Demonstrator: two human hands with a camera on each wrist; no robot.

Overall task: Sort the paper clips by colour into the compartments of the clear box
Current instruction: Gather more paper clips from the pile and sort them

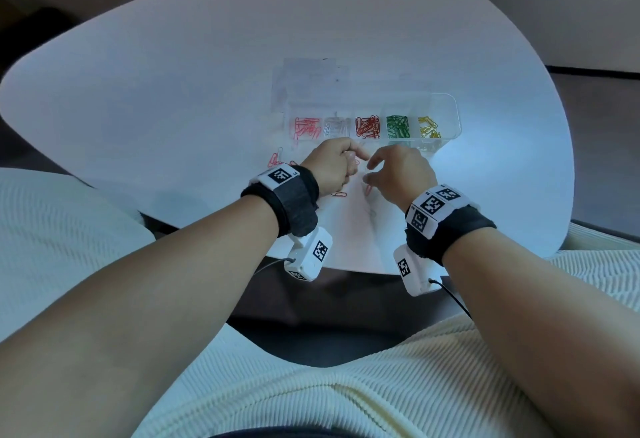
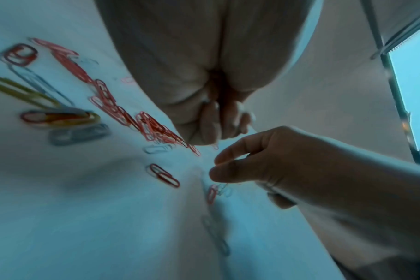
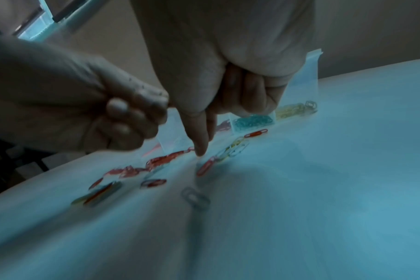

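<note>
table (image 1: pixel 173 74): smooth matt white | box (image 1: pixel 446 108): clear glossy plastic | clips (image 1: pixel 367 127): glossy coated wire

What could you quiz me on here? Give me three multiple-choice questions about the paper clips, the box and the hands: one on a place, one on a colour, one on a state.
1. Where do the unsorted clips lie?
A. On the table, nearer the person than the clear box
B. Behind the box
C. On the floor

2. What colour are the clips in the compartment just left of the yellow ones?
A. Blue
B. Green
C. Black

3. How is the right hand placed?
A. Flat on the box
B. Resting in the lap
C. Forefinger stretched down toward the table

Answers:
1 A, they are scattered on the table between the clear box and the hands.
2 B, green clips sit beside the yellow clips.
3 C, the right hand points its forefinger among the loose clips.
</note>
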